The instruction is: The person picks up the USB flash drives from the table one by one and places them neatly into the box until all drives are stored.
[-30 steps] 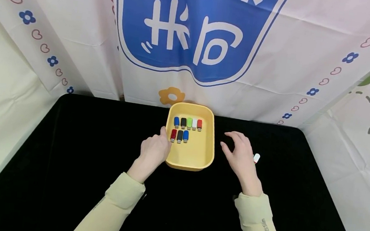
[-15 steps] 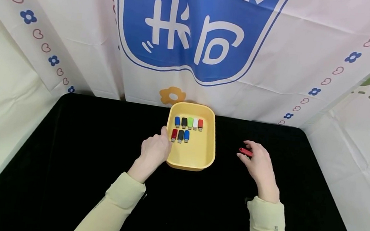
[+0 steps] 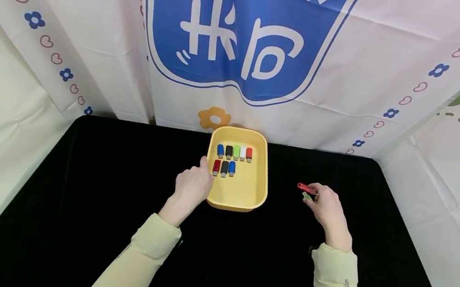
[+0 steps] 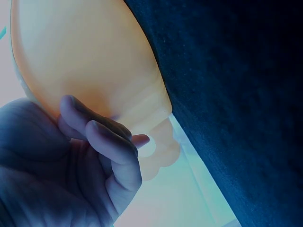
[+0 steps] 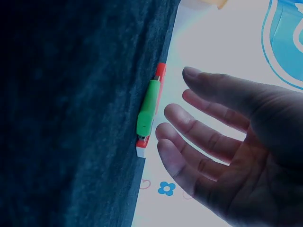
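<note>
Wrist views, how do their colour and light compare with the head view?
Head view: bright, fairly even light, the USB sticks in the yellow tray easily told apart by colour. Left wrist view: blue-green cast, left hand shadowed, backdrop washed out. Right wrist view: bluish too, right hand shaded, black tablecloth tinted dark blue, though the green USB stick shows vividly.

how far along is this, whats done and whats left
Done, it seems: eight USB sticks lie in the yellow tray in two rows, five above three. In hand: the left hand is at the tray's rim; the right hand is open beside a red stick and a green stick. Left, probably: at least those two, as both lie outside the tray and the second row is shorter.
</note>
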Motion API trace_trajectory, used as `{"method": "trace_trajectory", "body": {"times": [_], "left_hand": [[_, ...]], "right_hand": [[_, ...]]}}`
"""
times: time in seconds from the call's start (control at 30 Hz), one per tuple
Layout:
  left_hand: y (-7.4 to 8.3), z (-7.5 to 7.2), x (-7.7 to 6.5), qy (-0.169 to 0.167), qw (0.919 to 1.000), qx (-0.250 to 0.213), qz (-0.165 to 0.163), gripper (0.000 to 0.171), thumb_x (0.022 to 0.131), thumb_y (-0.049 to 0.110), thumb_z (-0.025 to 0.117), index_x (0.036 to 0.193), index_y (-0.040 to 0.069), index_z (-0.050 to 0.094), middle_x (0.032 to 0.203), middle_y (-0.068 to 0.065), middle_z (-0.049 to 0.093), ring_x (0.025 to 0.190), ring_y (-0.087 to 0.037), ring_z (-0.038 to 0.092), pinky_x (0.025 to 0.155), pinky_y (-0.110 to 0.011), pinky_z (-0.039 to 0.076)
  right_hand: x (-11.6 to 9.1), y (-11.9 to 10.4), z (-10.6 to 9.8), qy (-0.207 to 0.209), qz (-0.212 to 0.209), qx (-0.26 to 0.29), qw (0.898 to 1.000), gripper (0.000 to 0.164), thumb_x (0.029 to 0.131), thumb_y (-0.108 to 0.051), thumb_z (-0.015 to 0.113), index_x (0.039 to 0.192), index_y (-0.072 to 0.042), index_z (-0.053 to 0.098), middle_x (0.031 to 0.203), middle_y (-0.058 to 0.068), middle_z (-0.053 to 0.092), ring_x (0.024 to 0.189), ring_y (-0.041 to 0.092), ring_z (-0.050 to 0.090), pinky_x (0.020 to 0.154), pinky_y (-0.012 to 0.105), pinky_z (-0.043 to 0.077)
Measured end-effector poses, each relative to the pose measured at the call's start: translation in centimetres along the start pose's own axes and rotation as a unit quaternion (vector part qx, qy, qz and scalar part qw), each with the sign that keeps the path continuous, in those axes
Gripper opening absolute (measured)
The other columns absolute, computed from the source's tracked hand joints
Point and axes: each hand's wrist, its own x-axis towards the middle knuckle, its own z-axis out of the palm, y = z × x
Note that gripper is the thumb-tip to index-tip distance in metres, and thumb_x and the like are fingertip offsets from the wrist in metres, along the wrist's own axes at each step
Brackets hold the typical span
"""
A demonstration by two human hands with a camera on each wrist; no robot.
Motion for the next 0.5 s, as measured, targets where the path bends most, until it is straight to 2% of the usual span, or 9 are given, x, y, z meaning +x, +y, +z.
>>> {"method": "trace_trajectory", "body": {"times": [0.27,0.5], "left_hand": [[-0.02,0.06,-0.06,0.01,0.9999,0.002,0.006,0.057,0.102,0.026,0.05,0.149,-0.002,0.033,0.065,-0.009,0.058,0.05,-0.021,0.054,0.043,-0.03,0.039],[-0.08,0.09,-0.05,0.013,0.9999,0.0,0.006,0.056,0.102,0.025,0.05,0.149,-0.002,0.033,0.067,-0.01,0.059,0.051,-0.021,0.054,0.043,-0.031,0.04]], "right_hand": [[-0.02,0.2,0.16,-0.014,0.005,0.004,1.0,0.03,0.089,-0.004,0.068,0.119,0.004,0.066,0.103,0.02,0.065,0.084,0.026,0.058,0.074,0.045,0.048],[-0.18,0.4,0.45,-0.015,-0.007,-0.016,1.0,0.024,0.088,-0.001,0.068,0.111,0.005,0.067,0.095,0.017,0.064,0.08,0.025,0.056,0.074,0.045,0.049]]}}
